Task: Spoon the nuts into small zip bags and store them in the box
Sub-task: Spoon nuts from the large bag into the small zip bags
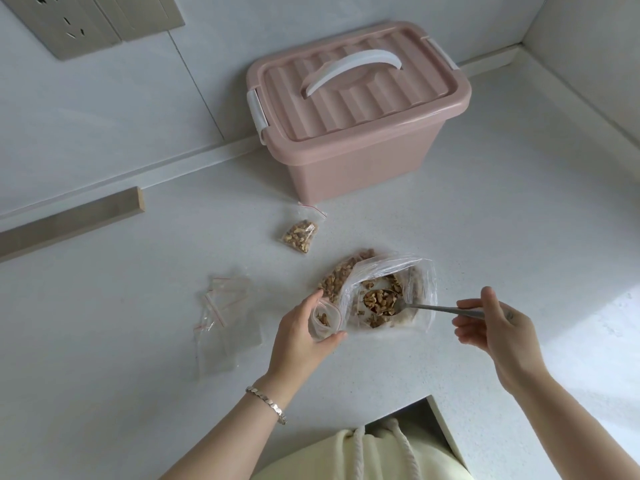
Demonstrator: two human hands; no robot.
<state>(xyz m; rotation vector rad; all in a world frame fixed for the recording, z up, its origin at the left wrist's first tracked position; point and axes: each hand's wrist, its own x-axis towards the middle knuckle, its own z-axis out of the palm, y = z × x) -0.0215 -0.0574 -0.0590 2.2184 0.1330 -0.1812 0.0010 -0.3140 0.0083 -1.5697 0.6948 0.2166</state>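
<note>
Nearest the front edge of the worktop [519, 237], a small zip bag [327, 318] is being held open by the left hand [301, 327]. The fingers and thumb are being curled round the bag's mouth, and only a few nuts are showing at its bottom. To the right, a spoon [436, 308] is being pinched at its handle end between the thumb and fingertips of the right hand [498, 323]. Its heaped bowl is being kept over the large open bag of nuts [384, 289], which is lying at mid-worktop just beside the small bag. Toward the left edge, a loose pile of empty zip bags [225, 306] is lying flat. Farther back, 1 filled bag [300, 231] is lying just in front of the pink box [356, 140]. The box is standing by the back edge, toward the right corner, with its lid on.

The task is being judged as early. 1 bag is filled, a 2nd is only being started, and several empties and a good heap of nuts are waiting. Nothing is being shown as stored, and the lid is yet to be taken off.

The inside of the box is being hidden by its opaque walls. The empties are overlapping and clear, so their number cannot be told. Whether the filled bag's zip is being pressed shut cannot be made out.
</note>
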